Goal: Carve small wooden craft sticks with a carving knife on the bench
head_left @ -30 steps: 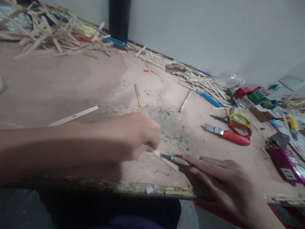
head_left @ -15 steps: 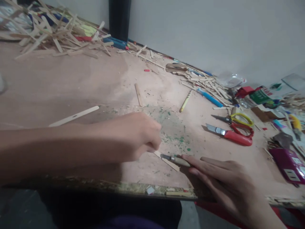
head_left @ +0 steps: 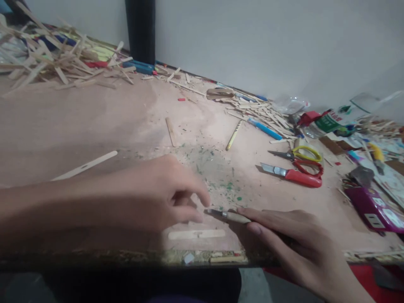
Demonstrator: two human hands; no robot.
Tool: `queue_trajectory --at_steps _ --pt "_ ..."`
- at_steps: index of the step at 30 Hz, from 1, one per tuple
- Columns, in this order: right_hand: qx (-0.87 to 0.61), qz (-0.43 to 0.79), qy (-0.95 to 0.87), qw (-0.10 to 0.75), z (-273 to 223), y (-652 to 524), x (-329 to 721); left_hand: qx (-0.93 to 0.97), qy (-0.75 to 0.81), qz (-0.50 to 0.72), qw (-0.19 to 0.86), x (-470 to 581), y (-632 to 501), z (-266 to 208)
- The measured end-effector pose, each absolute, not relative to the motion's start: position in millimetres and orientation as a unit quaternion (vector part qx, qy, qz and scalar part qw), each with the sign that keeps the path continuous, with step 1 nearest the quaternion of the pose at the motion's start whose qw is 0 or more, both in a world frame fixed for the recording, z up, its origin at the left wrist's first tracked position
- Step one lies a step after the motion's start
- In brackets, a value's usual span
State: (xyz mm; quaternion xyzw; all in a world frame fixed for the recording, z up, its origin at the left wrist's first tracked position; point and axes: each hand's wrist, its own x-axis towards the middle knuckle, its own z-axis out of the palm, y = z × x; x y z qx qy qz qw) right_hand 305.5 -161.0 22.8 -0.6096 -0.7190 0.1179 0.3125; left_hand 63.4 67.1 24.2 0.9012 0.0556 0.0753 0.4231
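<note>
My right hand (head_left: 303,235) grips a small carving knife (head_left: 235,216) by its pale wooden handle, the metal blade pointing left. My left hand (head_left: 176,193) hovers at the blade's tip, thumb and forefinger apart, with nothing seen between them; its other fingers are hidden. Just below, a craft stick (head_left: 197,235) with a small mark at its middle lies flat near the table's front edge. Another craft stick (head_left: 86,165) with a dark slot lies beyond my left forearm, and a shorter stick piece (head_left: 170,131) lies farther back.
On the right lie a red utility knife (head_left: 303,177), yellow-and-red scissors (head_left: 304,155) and a purple box (head_left: 372,210). A pencil (head_left: 233,135) and a blue pen-like tool (head_left: 265,128) lie behind. Piles of craft sticks (head_left: 59,63) line the back, beside a black post (head_left: 141,31).
My left hand has opened and let go of the craft stick, which now lies flat and level near the edge. My right hand still holds the knife. The view has shifted slightly.
</note>
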Motion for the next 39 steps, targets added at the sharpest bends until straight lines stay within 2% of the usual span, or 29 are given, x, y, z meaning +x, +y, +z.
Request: queue_trajectory --at_steps 3,8,13,19,28,39 --pt "-0.601 0.139 -0.716 0.328 25 -162 306 0.919 -0.04 0.114 0.375 62 77 21" --pt "-0.57 0.207 -0.726 0.325 29 -162 305 0.944 -0.119 0.07 0.299 55 78 23" --pt "-0.584 0.209 -0.72 0.31 28 -159 303 0.95 -0.127 0.056 0.281 54 71 27" --pt "-0.609 0.179 -0.698 0.332 10 -165 309 0.949 -0.135 0.087 0.271 55 75 30" --pt "-0.616 0.167 -0.686 0.348 9 -167 307 0.973 -0.135 0.105 0.157 60 69 22" --pt "-0.615 0.163 -0.695 0.333 6 -171 309 0.975 -0.081 0.171 0.12 62 65 19"
